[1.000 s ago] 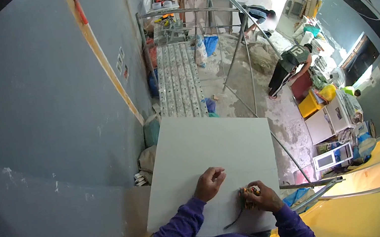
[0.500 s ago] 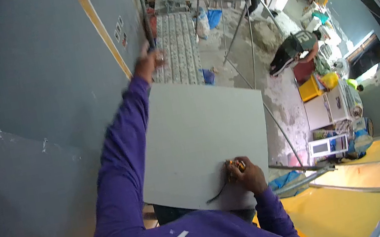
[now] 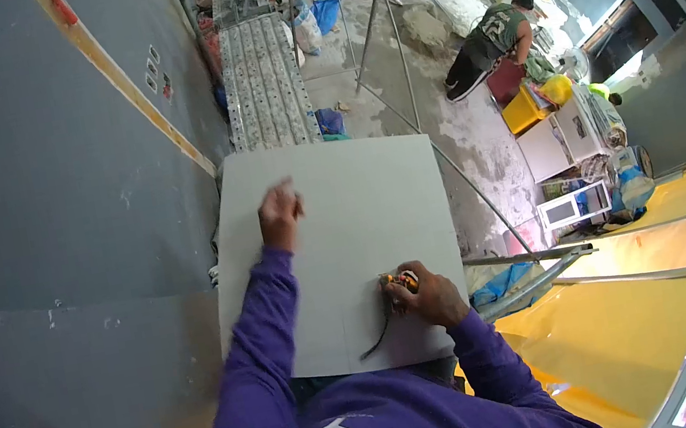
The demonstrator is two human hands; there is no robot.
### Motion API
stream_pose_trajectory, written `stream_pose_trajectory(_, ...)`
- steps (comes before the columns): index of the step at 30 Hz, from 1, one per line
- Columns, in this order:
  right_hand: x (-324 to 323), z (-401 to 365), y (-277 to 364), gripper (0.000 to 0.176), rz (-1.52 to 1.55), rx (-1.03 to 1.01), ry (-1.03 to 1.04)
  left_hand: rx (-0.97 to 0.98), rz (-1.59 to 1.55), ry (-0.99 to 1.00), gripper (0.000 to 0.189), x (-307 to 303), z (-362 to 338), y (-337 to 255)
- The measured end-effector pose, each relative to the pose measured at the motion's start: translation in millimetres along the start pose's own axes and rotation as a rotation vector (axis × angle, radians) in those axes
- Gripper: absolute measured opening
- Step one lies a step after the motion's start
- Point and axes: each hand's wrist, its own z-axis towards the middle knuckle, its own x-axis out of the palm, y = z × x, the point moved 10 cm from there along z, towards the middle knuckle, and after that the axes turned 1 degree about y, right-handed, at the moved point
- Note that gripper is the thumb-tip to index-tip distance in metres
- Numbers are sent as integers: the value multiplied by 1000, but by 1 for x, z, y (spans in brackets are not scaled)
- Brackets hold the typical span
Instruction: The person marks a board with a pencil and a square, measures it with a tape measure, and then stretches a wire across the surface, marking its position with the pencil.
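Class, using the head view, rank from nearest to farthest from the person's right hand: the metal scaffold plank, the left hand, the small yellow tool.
1. The small yellow tool, gripped in the right hand.
2. The left hand, up-left over the grey board.
3. The metal scaffold plank, beyond the board's far edge.

The left hand is blurred over the grey board, so its fingers cannot be told apart. The right hand closes over a yellow-and-black tool, hiding most of it. The purple sleeves cover the board's near edge. The distant workers are too small for detail.
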Motion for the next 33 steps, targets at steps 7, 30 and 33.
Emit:
stream_pose_trajectory(7,0,4,11,59,-55,1,57,77,46,-61,28,-16,-33,-32)
stream_pose_trajectory(30,34,31,-31,44,-26,-194,37,44,315,-106,28,-27,-20,-20)
stream_pose_trajectory(33,47,19,-18,45,-498,-645,-144,88,410,-86,35,-33,-16,-6)
